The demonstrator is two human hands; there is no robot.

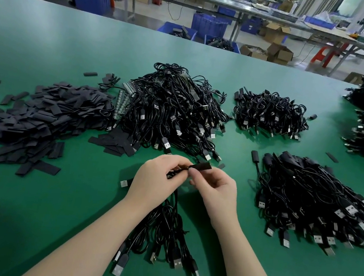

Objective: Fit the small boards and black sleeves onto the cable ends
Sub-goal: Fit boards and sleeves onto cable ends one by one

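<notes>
Over the green table point(71, 50), the left hand point(156, 179) curls around a bunch of cables point(163, 227) that trail toward the near edge. The right hand point(213, 187) pinches a black sleeve point(200, 165) at the cable ends. Loose sleeves point(42, 117) lie heaped at left, tangled cables point(171, 108) behind the hands. Beyond the far edge, blue bins point(178, 29) on the floor hold dark parts. Bare tabletop flanks both forearms.

Green table point(73, 38), black cables point(171, 110) with silver plugs, matte black sleeves point(37, 116), blue crates point(208, 24), red stool point(328, 54)
</notes>
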